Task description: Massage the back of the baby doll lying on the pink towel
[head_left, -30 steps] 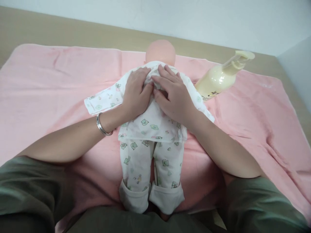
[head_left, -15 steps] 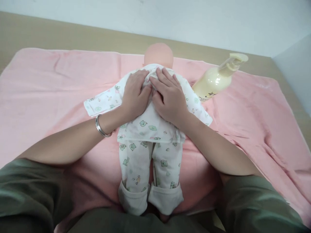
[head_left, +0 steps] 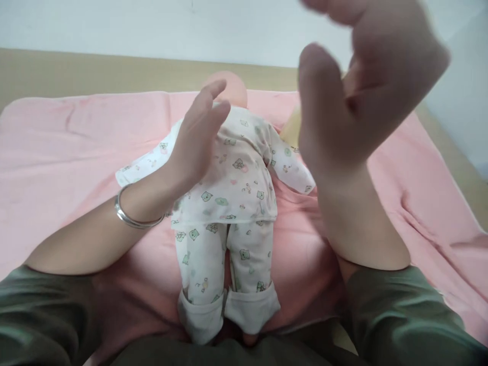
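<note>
A baby doll lies lengthwise on the pink cloth, its bald head at the far end and seemingly face down. It wears a white printed top and matching trousers with turned-over cuffs. My left hand hovers by the left side of the doll's upper back, fingers stretched out and holding nothing. High on the right, near the camera, is my right hand, thumb apart from the fingers. Some of its fingertips leave the frame. Behind it a pale yellow pump bottle is mostly hidden.
The cloth lies on a light wood-coloured surface that meets a white wall at the back. A silver bangle circles my left wrist. My dark green sleeves show at both lower corners.
Both hands were flat on the doll's upper back. My right hand has lifted well up and to the right, now covering most of the bottle; my left has risen slightly off the back.
</note>
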### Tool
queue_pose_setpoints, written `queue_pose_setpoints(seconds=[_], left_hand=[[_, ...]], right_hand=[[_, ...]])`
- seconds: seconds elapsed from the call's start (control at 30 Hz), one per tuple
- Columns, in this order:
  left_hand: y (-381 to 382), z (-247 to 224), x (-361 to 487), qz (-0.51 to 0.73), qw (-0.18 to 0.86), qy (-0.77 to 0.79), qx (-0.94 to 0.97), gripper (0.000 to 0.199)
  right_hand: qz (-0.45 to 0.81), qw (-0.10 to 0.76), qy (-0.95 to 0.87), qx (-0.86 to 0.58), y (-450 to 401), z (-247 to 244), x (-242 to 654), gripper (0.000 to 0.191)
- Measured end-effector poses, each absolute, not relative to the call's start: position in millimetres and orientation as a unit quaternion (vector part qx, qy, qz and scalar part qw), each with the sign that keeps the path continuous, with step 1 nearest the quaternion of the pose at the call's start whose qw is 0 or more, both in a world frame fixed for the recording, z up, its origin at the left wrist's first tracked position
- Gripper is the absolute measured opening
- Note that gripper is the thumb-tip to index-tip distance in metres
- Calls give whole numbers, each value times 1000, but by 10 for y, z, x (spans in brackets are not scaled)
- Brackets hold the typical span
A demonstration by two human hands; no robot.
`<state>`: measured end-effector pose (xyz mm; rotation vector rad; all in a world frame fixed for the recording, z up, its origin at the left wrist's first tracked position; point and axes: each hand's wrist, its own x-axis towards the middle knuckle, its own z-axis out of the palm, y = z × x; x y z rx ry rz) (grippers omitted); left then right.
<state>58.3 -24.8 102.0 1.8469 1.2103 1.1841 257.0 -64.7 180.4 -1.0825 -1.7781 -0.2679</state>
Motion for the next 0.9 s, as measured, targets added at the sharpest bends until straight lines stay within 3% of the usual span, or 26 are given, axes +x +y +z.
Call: queue_pose_setpoints(seconds=[0.1, 0.17, 0.27, 0.37, 0.67, 0.83, 0.9], left_hand=[[-305, 1407, 881, 474, 508, 394, 602, 54], [-307, 1583, 1059, 464, 622, 380, 503, 66], [-275, 1686, 1231, 473, 721, 327, 387, 69], [-233, 1690, 1301, 468, 729, 300, 400, 73], [-329, 1749, 1195, 437, 706, 357, 428, 82], [-567, 1851, 860, 437, 689, 376, 439, 68], [-645, 1908, 724, 422, 679, 397, 452, 72]], right_hand=[[-115, 481, -695, -522, -392, 1894, 2751, 61], [-134, 433, -708, -542, -200, 1855, 2810, 63], [-133, 286, -714, -625, -43, 1751, 2800, 70], [-114, 200, -745, -626, -70, 1678, 2735, 67], [-105, 177, -728, -654, -134, 1695, 2665, 57], [-113, 157, -712, -675, -128, 1747, 2599, 52], [-123, 152, -704, -683, -91, 1732, 2577, 48]])
